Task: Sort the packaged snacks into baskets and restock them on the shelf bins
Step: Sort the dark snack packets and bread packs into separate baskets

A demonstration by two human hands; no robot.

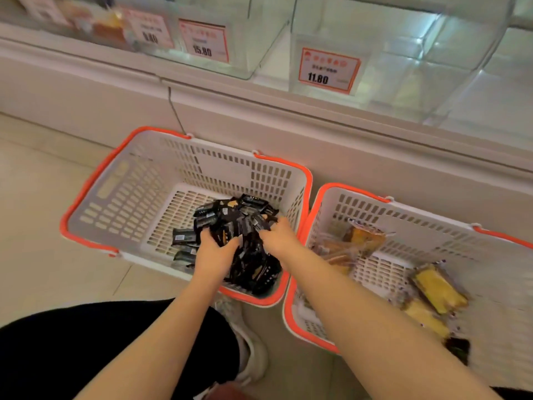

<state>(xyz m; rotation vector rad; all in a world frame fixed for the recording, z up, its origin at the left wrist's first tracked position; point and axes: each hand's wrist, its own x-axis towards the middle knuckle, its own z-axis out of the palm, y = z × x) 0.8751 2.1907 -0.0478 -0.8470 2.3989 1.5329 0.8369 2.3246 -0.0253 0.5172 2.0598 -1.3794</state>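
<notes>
- Overhead, clear shelf bins (389, 53) sit unfilled
- left basket (95, 197) holds black snack packs (230, 226)
- left hand (215, 252), right hand (278, 238) grip one heap
- next, likely: lift the heap to a bin

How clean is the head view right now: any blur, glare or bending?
Head view: price tags and clear bins up top are motion-smeared, with glare on the bin walls; shelf edge bows from the wide lens; both hands and black packets stay fairly sharp.
</notes>
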